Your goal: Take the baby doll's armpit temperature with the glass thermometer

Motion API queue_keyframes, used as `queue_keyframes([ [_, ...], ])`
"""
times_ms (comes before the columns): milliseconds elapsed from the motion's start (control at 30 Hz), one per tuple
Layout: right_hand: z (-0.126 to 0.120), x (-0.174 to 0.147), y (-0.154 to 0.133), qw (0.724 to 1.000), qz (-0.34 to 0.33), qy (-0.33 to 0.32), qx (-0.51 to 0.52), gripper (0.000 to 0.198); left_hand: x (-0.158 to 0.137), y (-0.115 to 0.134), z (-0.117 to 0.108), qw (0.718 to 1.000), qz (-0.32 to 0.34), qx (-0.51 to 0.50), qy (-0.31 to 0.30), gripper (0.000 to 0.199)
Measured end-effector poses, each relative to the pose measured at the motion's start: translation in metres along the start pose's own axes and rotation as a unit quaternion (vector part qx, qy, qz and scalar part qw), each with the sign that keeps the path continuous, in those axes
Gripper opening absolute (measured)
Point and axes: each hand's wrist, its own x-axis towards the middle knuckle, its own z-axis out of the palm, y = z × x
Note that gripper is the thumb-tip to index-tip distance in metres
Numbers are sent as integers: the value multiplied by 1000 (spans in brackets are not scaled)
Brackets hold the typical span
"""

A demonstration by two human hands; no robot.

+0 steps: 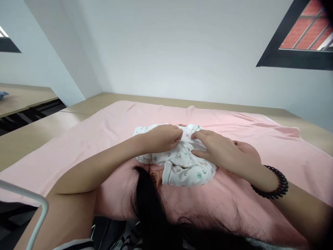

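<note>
A baby doll in a white printed baby shirt (179,173) lies across the pink blanket. The doll's head (249,151) is at the right, partly behind my right wrist. Its small hand (156,177) sticks out of the near sleeve. My left hand (166,137) is closed over the shirt's front, fingers curled in on the fabric. Facing it, my right hand (215,147) rests at the shirt's neck opening, thumb and fingers apart and touching the cloth. A dark bead bracelet (278,182) circles my right wrist.
The pink blanket (111,128) covers much of a wooden table (75,121) against a white wall. Another table (26,93) stands at the left. A pale metal bar (43,201) is at lower left. Dark hair (151,201) hangs into the near view.
</note>
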Motion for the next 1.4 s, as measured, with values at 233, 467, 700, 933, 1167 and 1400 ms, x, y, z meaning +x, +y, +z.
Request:
queue_keyframes([
  [233,2,4,0,998,-59,35,-7,30,9,-3,24,972,33,184,143,20],
  [467,6,30,-8,991,-54,83,89,46,9,-29,28,910,162,255,284,24],
  [700,6,39,6,930,-70,76,354,30,12,-57,25,901,247,217,283,26],
  [933,23,39,-13,954,-49,158,250,25,15,-53,26,903,258,221,263,29],
  [1167,34,36,-23,974,-32,197,111,24,17,-58,41,847,262,286,364,22],
  [1400,26,38,-24,981,14,149,123,5,22,-73,51,890,266,93,358,15],
])
